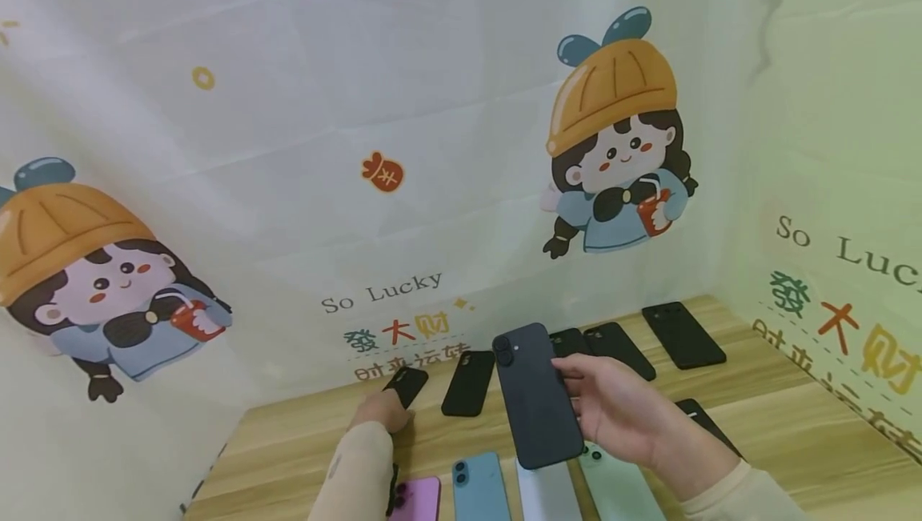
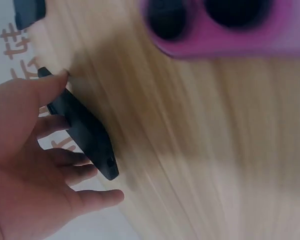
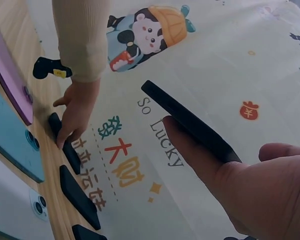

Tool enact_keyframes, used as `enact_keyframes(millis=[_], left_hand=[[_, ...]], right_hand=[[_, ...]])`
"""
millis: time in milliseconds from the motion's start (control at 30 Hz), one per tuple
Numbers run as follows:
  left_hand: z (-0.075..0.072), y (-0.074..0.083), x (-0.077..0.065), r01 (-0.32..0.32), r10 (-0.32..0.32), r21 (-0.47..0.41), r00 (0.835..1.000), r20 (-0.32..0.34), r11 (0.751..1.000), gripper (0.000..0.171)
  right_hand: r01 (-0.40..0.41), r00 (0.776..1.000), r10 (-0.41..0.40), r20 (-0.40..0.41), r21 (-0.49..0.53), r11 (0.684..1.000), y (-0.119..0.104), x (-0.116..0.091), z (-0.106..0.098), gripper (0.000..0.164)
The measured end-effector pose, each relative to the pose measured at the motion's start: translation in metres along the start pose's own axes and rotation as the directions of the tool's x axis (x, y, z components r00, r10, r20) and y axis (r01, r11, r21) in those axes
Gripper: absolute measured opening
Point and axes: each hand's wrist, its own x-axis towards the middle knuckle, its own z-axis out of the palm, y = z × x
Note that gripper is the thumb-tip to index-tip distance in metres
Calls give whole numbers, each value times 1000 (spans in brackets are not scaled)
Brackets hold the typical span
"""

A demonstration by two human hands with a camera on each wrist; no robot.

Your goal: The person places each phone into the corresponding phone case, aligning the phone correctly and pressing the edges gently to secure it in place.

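My right hand (image 1: 630, 417) holds up a dark phone (image 1: 540, 401) by its right edge, its back with the two-lens camera facing me. In the right wrist view the same phone (image 3: 190, 125) shows edge-on above the fingers. At the left of the table, my left hand (image 1: 378, 411) has its thumb and fingers about a thin black phone case (image 1: 410, 386). The left wrist view shows the thumb along one edge of this case (image 2: 87, 127) and fingers behind the other, the little finger extended past it. Part of the case is hidden by the hand in the head view.
Further black phone cases stand along the back, one (image 1: 468, 385) beside the left hand and one (image 1: 683, 335) at far right; another (image 1: 706, 423) lies behind the right wrist. In front are a pink phone (image 1: 419, 499), blue phone (image 1: 481, 489), white phone (image 1: 549, 493) and green phone (image 1: 621, 485).
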Motion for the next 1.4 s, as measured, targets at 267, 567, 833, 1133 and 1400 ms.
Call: enact_keyframes(millis=[267,567,833,1133,1400], left_hand=[[-11,-3,-21,-93,91,-18,994,-66,996,35],[-10,-10,-19,-74,59,-109,990,-131,991,47],[-34,-1,-23,-38,11,-166,987,-161,985,61],[-99,53,-71,-95,65,-304,992,-109,948,64],[-134,103,-156,-250,201,-441,967,-156,862,77]], right_hand=[[4,1000,-4,13,-23,1000,0,2,4,61],[-8,1000,8,-3,-29,1000,0,-1,-1,65],[-14,1000,14,-12,-5,1000,-1,-3,-3,64],[-9,1000,9,-13,-4,1000,1,-1,-2,65],[11,1000,-11,-12,2,1000,0,0,1,64]])
